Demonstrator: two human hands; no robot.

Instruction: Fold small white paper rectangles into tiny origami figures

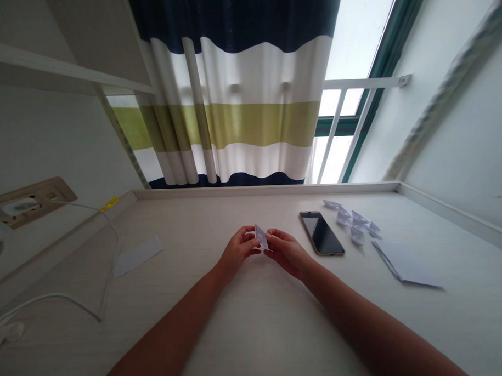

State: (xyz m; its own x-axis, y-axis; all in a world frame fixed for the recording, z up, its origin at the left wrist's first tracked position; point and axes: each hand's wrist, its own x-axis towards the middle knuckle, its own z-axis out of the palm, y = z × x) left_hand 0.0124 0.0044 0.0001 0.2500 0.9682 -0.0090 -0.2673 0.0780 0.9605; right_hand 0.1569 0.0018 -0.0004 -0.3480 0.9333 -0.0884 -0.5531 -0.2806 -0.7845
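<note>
A small folded piece of white paper (261, 235) is pinched between both my hands above the middle of the pale desk (239, 331). My left hand (237, 249) grips its left side with curled fingers. My right hand (285, 251) grips its right side, thumb and fingers pressed together.
A dark phone (322, 232) lies flat to the right of my hands. Beyond it sit several small folded paper pieces (355, 223) and a stack of white sheets (405, 262). A paper strip (137, 256) and a white cable (90, 303) lie at the left, under a wall socket (27, 201). A striped curtain (240, 111) hangs behind the desk.
</note>
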